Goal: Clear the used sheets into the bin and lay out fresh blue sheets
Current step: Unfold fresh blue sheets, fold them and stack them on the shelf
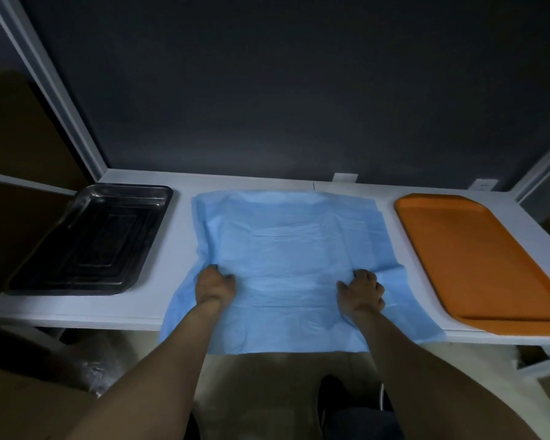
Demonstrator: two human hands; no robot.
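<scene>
**Both hands on the blue sheet at the counter's front edge**

Left hand (216, 285): fingers curled under, knuckles up, bearing down on the blue sheet (286, 236) near its left side. The fabric gathers into folds at the fingertips, so the hand has hold of the sheet.

Right hand (361, 292): the same posture, fingers curled tight and thumb drawn in, gripping the sheet near its right side. A crease runs up from the knuckles. The two hands are well apart and level with each other.

Blue sheet: spread across the middle of the white counter (178, 249), between the two trays and touching neither. Its far edge lies near the dark wall (283, 90). Its near edge hangs over the counter's front lip. Rectangular fold lines mark the centre, and the left margin is rumpled.

Metal tray (92, 239): on the counter to the left of the sheet. Its dark, reflective floor shows stepped ridges.

Orange tray (477, 258): on the counter to the right, with its flat floor and raised rim in view. Its near corner runs out to the counter's front edge.

A brown cardboard box (19, 154) stands at the far left, beside the metal tray.
</scene>
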